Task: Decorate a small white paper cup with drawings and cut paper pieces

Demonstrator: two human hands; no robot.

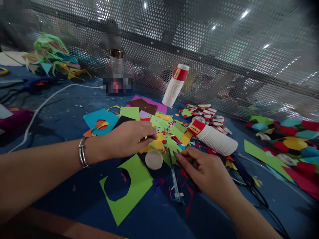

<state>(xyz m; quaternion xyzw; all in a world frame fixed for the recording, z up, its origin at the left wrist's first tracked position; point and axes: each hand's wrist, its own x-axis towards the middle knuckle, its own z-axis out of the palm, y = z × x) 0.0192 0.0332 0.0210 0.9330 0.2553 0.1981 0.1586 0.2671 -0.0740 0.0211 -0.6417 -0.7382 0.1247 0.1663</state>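
Over the heap of coloured paper scraps, my left hand (132,137) is closed, its fingers curled down above yellow paper pieces (159,142); whatever is between them is hidden. My right hand (205,169) is pinched closed at the edge of a green paper piece (171,146); I cannot make out what its fingertips hold. A clear pen (174,181) lies between the hands, its dark tip pointing away from me. Left of the pen is a small round whitish disc (154,159). Nearer me lies a green sheet (134,189) with a rounded cutout.
One stack of paper cups (216,139) lies beyond my right hand; another stack (173,88) stands tilted near the perforated metal panel (224,59). Black cables (259,196) run at right. A white cable (50,99) crosses the left side. Coloured paper shapes (296,142) lie far right.
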